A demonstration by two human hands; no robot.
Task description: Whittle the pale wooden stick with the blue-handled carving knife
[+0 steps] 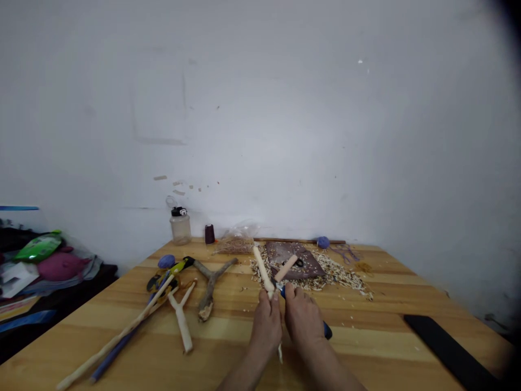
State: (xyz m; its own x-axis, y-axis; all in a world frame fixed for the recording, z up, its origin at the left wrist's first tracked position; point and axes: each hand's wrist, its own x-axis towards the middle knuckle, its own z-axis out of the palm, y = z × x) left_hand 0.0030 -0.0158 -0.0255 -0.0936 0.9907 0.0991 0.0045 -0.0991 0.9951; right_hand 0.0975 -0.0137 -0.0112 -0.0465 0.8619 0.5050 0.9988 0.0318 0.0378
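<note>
My left hand (267, 320) is closed around a peeled, pale forked stick (264, 270). Its two prongs point up and away, and a thin pale end shows below the hand. Close beside it, my right hand (303, 315) wraps around a tool with a blue and black handle (328, 330). The handle's end sticks out to the right of the palm; the working end lies against the fork's crotch and is too small to make out. Behind the hands, wood shavings (342, 271) surround and partly cover a brownish sheet (295, 255), on which a black ring-shaped piece (299, 262) lies.
At left lie a pale slingshot-shaped fork (182, 320), a barked forked branch (209, 288), long sticks (109, 342) and a yellow-black tool (179, 266). A bottle (180, 227), thread spool (209, 234) and plastic bag (237, 240) stand near the wall. A black strip (448, 347) lies right.
</note>
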